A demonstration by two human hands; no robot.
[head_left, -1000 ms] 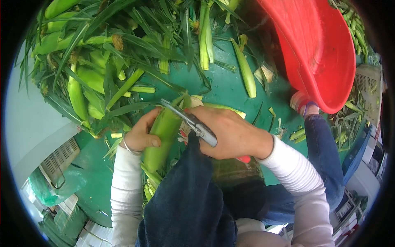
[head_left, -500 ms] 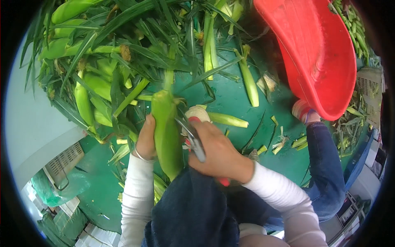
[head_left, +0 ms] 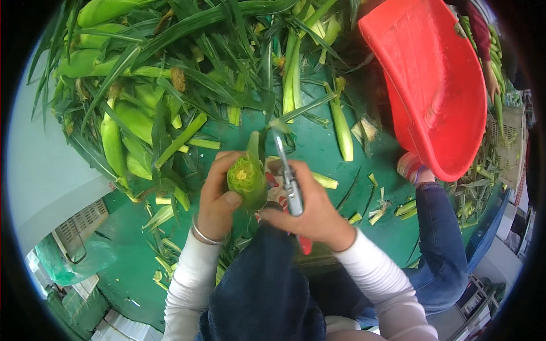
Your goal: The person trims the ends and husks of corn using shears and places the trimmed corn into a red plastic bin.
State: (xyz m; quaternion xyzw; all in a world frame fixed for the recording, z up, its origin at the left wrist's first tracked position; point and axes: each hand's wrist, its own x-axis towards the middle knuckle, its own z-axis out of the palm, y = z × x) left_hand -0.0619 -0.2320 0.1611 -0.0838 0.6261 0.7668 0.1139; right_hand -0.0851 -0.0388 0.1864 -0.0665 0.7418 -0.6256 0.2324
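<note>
My left hand [head_left: 219,196] is wrapped round a green ear of corn [head_left: 253,184] in its husk, held over my lap. The ear's pale round end faces up, and one husk leaf stands up from its far side. Just right of it, my right hand [head_left: 313,213] grips a pair of pruning shears [head_left: 292,190] with grey metal parts and a red handle. The shears point away from me, their tip beyond the ear. Whether the blades touch the leaf is hard to tell. A large pile of husked corn ears and long leaves [head_left: 142,108] lies at the far left.
A red plastic scoop-shaped container [head_left: 438,96] stands at the far right, by my shoe [head_left: 412,167]. Cut stalks [head_left: 341,128] and scraps litter the green floor [head_left: 136,244]. Another person's hand [head_left: 492,82] reaches toward green produce at the right edge. A crate [head_left: 79,224] stands at left.
The ear has been tipped so its end faces up. The shears have swung to point away from me. Another person's sleeve and hand have come into view at the far right.
</note>
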